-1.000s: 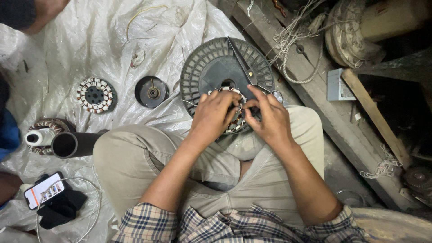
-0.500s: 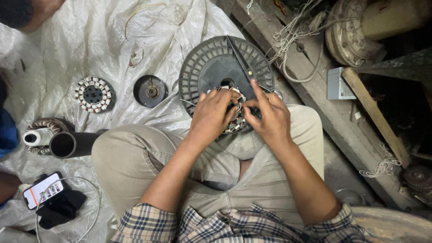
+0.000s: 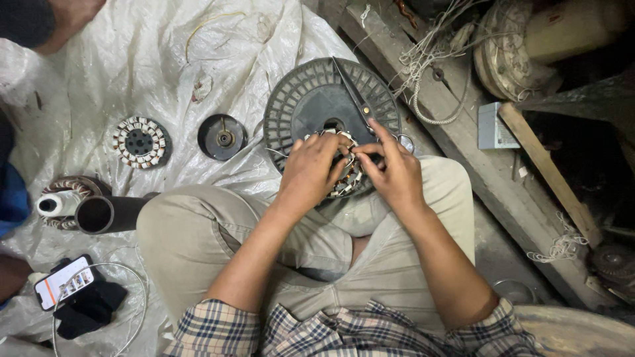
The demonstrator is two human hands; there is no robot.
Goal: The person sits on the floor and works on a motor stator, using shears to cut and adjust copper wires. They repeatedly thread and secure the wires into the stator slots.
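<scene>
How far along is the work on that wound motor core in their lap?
Looks done: a similar wound stator lies set aside on the plastic sheet, beside a small round rotor part. In hand: the left hand and right hand both grip the stator core, fingers at its windings. Left: how much winding remains is hidden by the hands; scissors wait on the black fan cover.

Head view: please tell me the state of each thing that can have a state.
Left hand: gripping the wound stator.
Right hand: pinching the stator's winding.
Scissors: closed, lying on the round plastic grille.
Phone: screen lit.
Dark pipe: lying on its side.
</scene>
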